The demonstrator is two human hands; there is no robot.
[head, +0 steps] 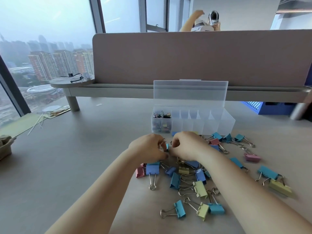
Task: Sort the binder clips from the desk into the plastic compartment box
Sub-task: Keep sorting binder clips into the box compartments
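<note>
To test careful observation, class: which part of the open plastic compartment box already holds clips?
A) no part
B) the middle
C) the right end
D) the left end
D: the small clips sit only in the left-end compartments of the compartment box; the other compartments look empty.

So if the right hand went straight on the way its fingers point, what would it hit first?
The right hand points leftward, so first the blue binder clip that both hands seem to pinch, then the left hand just beyond it. Depth is unclear.
</note>
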